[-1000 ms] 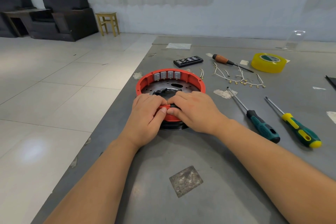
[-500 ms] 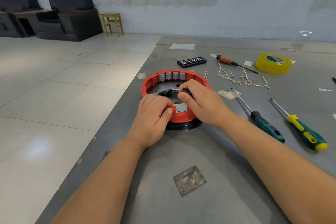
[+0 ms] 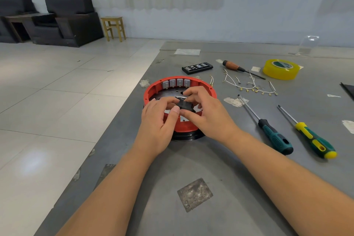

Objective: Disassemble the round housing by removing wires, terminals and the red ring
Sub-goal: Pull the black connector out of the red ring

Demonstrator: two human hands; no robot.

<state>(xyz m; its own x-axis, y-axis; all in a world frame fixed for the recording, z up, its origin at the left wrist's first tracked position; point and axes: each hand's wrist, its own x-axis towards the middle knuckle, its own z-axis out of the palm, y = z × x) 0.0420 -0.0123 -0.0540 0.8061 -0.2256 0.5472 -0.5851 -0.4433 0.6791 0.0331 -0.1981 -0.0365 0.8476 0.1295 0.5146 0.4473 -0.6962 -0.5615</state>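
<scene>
Fingers of the left hand and right hand curl together round a small black part, pinching it over the near side of the red ring; that ring sits in the round housing's black base on the grey table; four grey terminals line the ring's far inner wall; right of the ring lie loose wires, two green-handled screwdrivers; beyond it, yellow tape.

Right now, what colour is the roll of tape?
Yellow tape roll, clearest in the head view.
</scene>
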